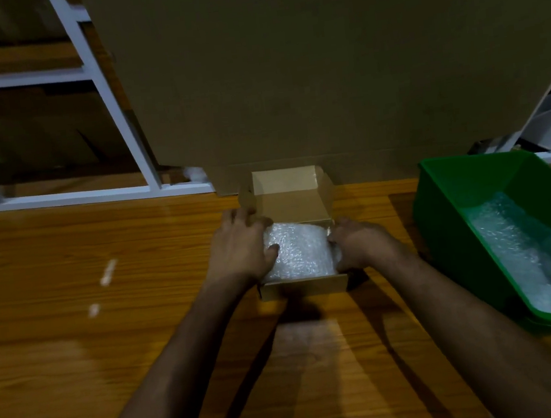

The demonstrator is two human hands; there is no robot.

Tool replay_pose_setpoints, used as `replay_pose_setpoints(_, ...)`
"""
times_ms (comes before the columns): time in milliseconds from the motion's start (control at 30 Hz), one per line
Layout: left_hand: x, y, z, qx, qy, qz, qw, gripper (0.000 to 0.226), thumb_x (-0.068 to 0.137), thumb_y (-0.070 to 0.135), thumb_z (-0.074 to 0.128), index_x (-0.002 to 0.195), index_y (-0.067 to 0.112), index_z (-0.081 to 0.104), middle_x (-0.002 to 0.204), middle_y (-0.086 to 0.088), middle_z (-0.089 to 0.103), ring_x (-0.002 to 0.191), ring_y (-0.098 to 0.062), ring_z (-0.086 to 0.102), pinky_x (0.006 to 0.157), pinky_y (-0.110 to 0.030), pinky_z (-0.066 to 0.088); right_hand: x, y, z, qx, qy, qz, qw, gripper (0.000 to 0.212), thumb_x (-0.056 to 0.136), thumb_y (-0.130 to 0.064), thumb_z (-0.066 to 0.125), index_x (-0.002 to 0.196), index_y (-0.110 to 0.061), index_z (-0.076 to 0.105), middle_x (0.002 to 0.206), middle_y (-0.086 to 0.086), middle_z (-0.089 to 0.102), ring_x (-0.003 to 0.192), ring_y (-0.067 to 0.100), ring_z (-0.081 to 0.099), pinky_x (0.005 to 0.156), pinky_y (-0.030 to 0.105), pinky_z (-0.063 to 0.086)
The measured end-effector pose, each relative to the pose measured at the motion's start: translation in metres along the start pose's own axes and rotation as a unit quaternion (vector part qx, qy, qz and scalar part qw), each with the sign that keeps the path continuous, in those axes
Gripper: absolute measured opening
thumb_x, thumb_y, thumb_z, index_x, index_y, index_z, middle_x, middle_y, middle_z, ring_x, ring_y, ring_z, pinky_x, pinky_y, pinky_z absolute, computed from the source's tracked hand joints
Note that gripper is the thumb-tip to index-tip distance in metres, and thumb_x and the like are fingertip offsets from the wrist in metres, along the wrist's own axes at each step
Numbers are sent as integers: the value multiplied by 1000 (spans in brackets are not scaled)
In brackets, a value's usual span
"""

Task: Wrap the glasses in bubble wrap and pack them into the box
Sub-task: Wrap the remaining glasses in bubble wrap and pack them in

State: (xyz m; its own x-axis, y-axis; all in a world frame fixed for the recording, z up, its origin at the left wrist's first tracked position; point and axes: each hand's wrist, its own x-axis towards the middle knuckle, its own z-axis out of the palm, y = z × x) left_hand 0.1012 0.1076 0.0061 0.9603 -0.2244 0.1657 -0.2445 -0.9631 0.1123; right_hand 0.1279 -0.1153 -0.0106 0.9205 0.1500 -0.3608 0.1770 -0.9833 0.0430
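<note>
Head view: a white bubble-wrapped bundle (301, 249) is seen inside the small open brown cardboard box (305, 286) on the wooden bench (75, 334). It is clamped between the left hand (242, 247) and right hand (357, 244); its contents are hidden. More wrap fills the green plastic bin (457, 222), cut off at right.

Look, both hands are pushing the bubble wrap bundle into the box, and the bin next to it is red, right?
Not quite: the bin is green, not red, as the head view shows. The left hand and right hand are indeed on the bubble wrap bundle in the box.
</note>
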Motion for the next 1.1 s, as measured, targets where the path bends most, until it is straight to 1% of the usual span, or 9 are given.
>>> replay_pose_setpoints(300,-6,-11,40,84,-93,22,992,38,99,37,44,133,22,54,158,-9,27,143,-33,19,111,-48,26,-2,4,-1,7,-55,-18,998,53,86,-46,63,136,-30,53,148,5,43,132,27,42,103,46,45)
replay_pose_setpoints(400,-2,-9,41,113,-82,35,990,33,97,38,49,124,23,62,158,-10,26,141,-33,19,108,-48,28,-11,4,-15,28,97,-23,995,47,91,-37,62,137,-34,52,158,4,29,141,29,31,107,48,43)
replay_pose_setpoints(467,1,-8,41,119,-96,38,988,34,95,40,52,122,24,63,159,-9,24,142,-32,19,108,-49,29,-12,-9,-20,42,183,-103,977,48,93,-34,62,139,-39,51,160,-2,27,145,22,29,112,45,39)
replay_pose_setpoints(567,1,-12,38,76,-107,27,991,37,100,39,44,132,24,56,155,-8,29,138,-30,25,109,-47,33,-4,-35,-13,5,132,-237,962,49,97,-40,58,144,-40,45,160,-9,32,148,18,25,120,46,25)
replay_pose_setpoints(633,-1,-16,34,15,-109,6,994,35,101,35,45,130,23,60,154,-8,34,138,-29,28,110,-44,34,4,-44,0,-48,92,-257,961,54,99,-45,53,150,-36,38,163,-9,26,150,19,19,121,47,19)
replay_pose_setpoints(767,-15,-23,31,-169,2,-83,982,27,97,21,57,120,17,69,139,-5,54,129,-21,47,102,-33,42,13,-46,12,-46,98,-254,961,63,100,-53,45,156,-36,23,167,-11,13,152,19,12,121,46,15)
replay_pose_setpoints(867,-41,-20,42,-163,100,15,981,18,91,15,65,107,13,71,109,-5,67,107,-23,59,88,-28,42,18,-46,11,-85,97,-265,956,64,100,-55,40,157,-35,21,167,-7,14,150,22,13,119,47,15)
replay_pose_setpoints(933,-56,-12,55,-125,79,66,987,22,94,28,58,109,17,70,109,-2,69,109,-22,58,88,-32,43,22,-46,9,-92,112,-275,950,64,99,-57,39,156,-32,25,165,-4,20,148,23,17,117,47,18)
replay_pose_setpoints(1100,-65,-1,76,-47,56,51,996,40,95,48,42,110,21,67,109,1,71,110,-25,51,86,-40,41,32,-49,11,-121,161,-335,921,64,94,-56,39,147,-22,44,154,0,43,141,22,33,111,47,27)
